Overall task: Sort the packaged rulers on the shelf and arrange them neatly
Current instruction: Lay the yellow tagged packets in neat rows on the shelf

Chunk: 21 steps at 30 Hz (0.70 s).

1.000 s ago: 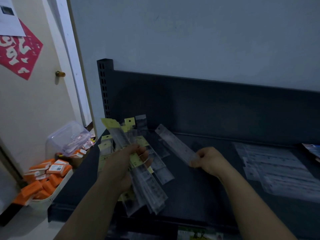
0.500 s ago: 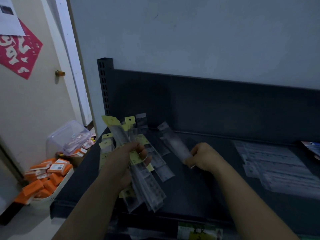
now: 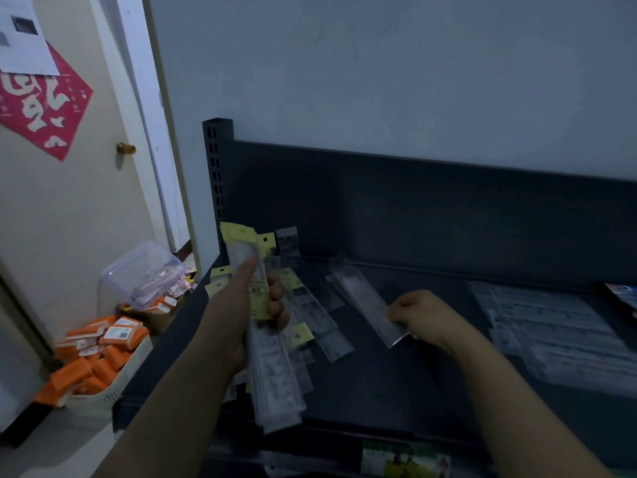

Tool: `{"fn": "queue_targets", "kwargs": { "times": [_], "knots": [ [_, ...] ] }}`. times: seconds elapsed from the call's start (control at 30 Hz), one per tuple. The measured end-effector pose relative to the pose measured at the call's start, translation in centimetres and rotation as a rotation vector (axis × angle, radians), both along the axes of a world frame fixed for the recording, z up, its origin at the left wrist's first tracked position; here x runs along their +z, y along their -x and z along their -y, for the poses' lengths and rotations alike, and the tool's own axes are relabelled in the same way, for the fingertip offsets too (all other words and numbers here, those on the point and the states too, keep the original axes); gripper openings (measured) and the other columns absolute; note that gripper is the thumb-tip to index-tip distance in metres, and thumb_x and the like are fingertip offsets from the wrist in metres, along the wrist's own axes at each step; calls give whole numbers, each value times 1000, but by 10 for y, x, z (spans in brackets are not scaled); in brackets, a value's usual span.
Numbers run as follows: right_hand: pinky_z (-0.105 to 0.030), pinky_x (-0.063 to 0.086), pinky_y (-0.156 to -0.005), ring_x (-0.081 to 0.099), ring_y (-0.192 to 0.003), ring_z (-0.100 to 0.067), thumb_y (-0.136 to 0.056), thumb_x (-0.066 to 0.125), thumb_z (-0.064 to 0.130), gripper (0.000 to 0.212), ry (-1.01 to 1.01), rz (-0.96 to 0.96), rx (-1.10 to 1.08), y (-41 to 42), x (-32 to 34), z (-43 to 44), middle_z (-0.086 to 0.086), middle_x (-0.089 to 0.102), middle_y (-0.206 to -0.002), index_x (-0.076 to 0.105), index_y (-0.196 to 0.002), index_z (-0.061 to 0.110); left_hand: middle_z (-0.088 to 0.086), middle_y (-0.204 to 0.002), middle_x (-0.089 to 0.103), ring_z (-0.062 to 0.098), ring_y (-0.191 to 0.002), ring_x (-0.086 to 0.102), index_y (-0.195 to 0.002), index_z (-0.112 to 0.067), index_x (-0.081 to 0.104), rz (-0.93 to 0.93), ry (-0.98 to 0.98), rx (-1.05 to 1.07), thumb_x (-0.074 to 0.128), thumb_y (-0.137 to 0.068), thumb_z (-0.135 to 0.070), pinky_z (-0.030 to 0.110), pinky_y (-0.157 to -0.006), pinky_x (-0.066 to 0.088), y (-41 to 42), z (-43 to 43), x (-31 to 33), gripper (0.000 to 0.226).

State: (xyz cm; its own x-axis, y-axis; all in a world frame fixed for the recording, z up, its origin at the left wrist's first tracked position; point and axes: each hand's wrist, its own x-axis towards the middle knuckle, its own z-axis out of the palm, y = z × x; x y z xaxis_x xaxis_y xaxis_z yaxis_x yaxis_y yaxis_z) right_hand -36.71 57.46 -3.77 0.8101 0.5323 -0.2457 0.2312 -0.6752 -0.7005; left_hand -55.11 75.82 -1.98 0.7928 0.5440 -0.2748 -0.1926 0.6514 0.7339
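Observation:
My left hand (image 3: 241, 312) grips a bundle of packaged rulers (image 3: 272, 377) with yellow header cards, held upright over the left end of the dark shelf (image 3: 379, 391). My right hand (image 3: 422, 317) pinches the near end of a single clear packaged ruler (image 3: 362, 298), which slants up to the left above the shelf. Several loose packaged rulers (image 3: 320, 326) lie on the shelf between my hands. A flat pile of clear packaged rulers (image 3: 558, 336) lies at the shelf's right side.
The shelf's dark back panel (image 3: 413, 208) and perforated post (image 3: 213, 167) stand behind. Left of the shelf, on the floor, sit a bin of orange boxes (image 3: 100, 360) and a clear plastic container (image 3: 144, 274). A door with a knob (image 3: 125, 148) is at far left.
My right hand has drawn the single ruler rightward and a little down, away from the bundle. My left hand has kept its grip on the bundle.

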Motion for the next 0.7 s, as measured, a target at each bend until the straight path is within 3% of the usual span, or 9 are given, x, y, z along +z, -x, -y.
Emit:
{"fn": "queue_targets", "kwargs": {
  "times": [0.1,0.2,0.3,0.43,0.57,0.7],
  "knots": [
    [-24,43,-58,59,-69,-17,-81,65,25,24,125,174,43,4,-5,-4,-9,64,-78,66,-82,0,2,-62,50,11,-41,42,-84,-11,54,8,4,30,52,-93,-46,18,-39,43,5,-4,2,36],
    [-21,45,-75,56,-99,-18,-80,71,33,39,86,428,63,11,-8,-10,-4,58,-110,64,-114,15,2,-61,49,10,-40,43,-83,-11,54,22,9,77,49,-95,-44,17,-41,43,13,-11,3,36],
    [-7,38,-63,53,-88,-7,-84,69,35,33,-78,398,154,30,-9,-26,4,56,-102,66,-110,16,2,-62,50,11,-42,45,-85,-10,54,7,17,92,50,-94,-45,19,-41,45,21,-19,3,37],
    [-29,51,-72,60,-87,-15,-80,67,51,44,-8,398,245,57,-10,-56,-1,65,-99,65,-101,12,3,-64,51,12,-44,46,-87,-10,54,-20,-13,126,50,-94,-42,20,-41,46,31,-26,1,34],
    [-28,36,-55,49,-66,-13,-85,60,47,37,29,483,257,72,-4,-74,-4,57,-80,56,-83,11,4,-66,52,11,-41,48,-87,-10,53,-53,-25,155,49,-94,-41,19,-41,47,52,-42,-4,32],
    [-26,46,-73,56,-90,-14,-92,53,41,34,-99,459,287,89,0,-85,-3,60,-107,62,-110,13,6,-56,58,12,-36,52,-80,-8,54,-175,-48,182,47,-96,-38,20,-42,50,70,-57,-8,35]
  ]
}}
